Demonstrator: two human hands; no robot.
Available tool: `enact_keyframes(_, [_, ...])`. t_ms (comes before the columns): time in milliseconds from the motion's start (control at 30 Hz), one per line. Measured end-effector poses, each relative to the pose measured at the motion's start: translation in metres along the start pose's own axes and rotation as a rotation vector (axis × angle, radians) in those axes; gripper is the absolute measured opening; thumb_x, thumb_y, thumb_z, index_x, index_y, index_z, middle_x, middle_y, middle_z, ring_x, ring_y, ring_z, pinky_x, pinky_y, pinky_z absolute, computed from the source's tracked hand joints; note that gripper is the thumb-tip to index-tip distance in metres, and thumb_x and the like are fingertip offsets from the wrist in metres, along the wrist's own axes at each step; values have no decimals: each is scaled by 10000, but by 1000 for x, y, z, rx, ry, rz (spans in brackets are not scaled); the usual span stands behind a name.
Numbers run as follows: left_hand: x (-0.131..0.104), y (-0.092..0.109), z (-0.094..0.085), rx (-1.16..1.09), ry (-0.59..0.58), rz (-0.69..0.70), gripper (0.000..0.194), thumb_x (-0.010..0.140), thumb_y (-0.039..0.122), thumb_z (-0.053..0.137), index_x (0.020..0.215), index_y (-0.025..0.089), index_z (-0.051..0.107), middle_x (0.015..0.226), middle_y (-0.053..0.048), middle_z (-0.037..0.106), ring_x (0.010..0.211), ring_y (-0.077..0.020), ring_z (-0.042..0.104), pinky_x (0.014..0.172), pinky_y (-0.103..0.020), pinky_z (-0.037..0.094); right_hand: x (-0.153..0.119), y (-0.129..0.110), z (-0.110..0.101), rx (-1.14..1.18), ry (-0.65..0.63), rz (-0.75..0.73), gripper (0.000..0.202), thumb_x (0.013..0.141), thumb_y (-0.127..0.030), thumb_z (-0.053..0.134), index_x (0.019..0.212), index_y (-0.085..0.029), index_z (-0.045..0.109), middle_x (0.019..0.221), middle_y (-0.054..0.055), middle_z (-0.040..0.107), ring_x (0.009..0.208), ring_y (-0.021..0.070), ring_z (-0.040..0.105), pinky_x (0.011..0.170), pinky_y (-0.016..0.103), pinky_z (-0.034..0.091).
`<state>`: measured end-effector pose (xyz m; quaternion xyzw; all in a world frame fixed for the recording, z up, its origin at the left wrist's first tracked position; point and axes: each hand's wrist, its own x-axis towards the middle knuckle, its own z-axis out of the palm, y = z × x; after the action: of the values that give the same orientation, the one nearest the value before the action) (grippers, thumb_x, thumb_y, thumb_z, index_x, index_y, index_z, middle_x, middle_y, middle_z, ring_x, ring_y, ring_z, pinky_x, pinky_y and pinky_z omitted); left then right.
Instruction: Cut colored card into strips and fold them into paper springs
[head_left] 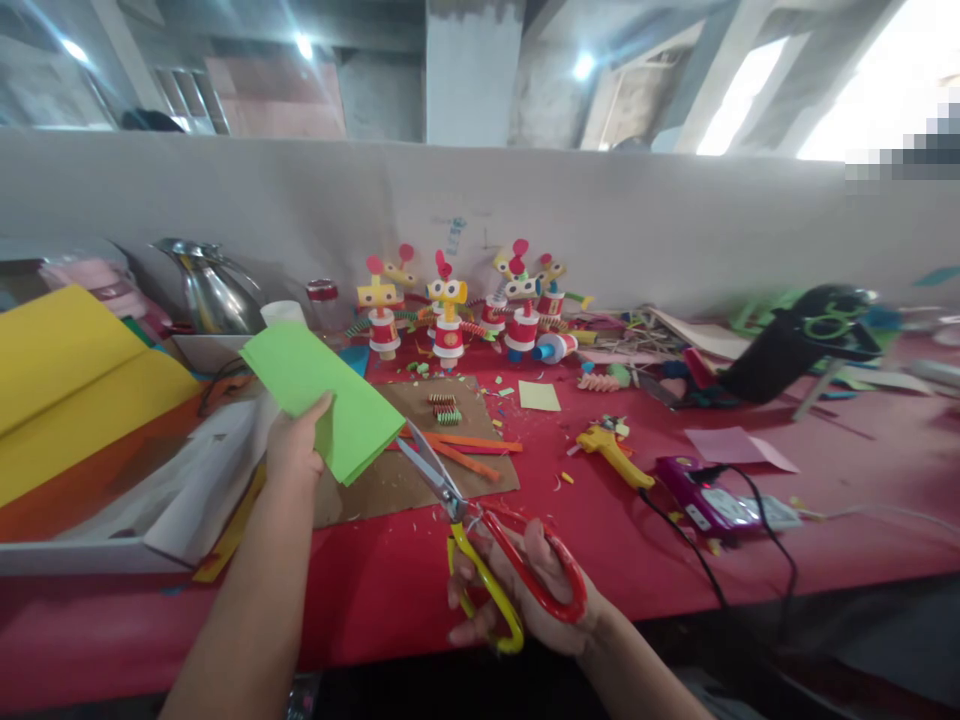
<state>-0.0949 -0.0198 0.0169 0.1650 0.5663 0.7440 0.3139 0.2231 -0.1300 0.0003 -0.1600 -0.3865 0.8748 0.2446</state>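
We're pinching green paper (322, 390) in our left grip (295, 443), steadying it beside scissors (452, 500) our half-curled right grip (540, 575) is holding.

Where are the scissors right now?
In the head view, the scissors are low, near the middle, held in the right hand, pointing toward the green paper in the left hand.

The left hand (300, 445) holds green paper (322, 385); the right hand (529, 608) holds scissors (452, 502), blades parted, tips near its corner, though contact is hard to tell. Toy figures (448, 338) stand behind.
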Motion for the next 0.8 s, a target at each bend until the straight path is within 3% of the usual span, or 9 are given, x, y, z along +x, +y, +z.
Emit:
enact_keyframes(167, [-5, 4, 3, -71, 34, -14, 445, 525, 155, 846, 947, 127, 706, 1027, -122, 726, 822, -230, 703, 755, -387, 602, -2, -3, 3, 1, 3, -16, 729, 721, -839, 451, 1069, -200, 507, 915, 58, 571, 628, 151, 611, 490, 207, 377])
enact_keyframes(367, [-10, 8, 5, -107, -15, -81, 383, 588, 101, 813, 952, 131, 694, 929, -86, 739, 745, -199, 706, 759, -385, 604, 9, -3, 4, 85, 24, -83, 656, 746, -773, 526, 1078, -207, 514, 918, 50, 546, 775, 192, 602, 613, 323, 511])
enact_keyframes(600, [-25, 16, 10, -159, -287, -184, 237, 705, 36, 703, 917, 140, 686, 800, -47, 742, 677, -162, 702, 736, -320, 611, 23, -4, -3, 191, -13, -86, 665, 754, -800, 474, 981, -178, 534, 893, 41, 512, 831, 190, 582, 656, 331, 533])
enact_keyframes(800, [-38, 22, 11, -137, -447, -140, 436, 644, -11, 722, 1024, 197, 666, 883, -24, 749, 705, -147, 704, 674, -257, 611, 29, -6, -4, 194, -70, -19, 702, 757, -843, 372, 967, -186, 506, 825, 27, 508, 599, 118, 505, 479, 223, 413])
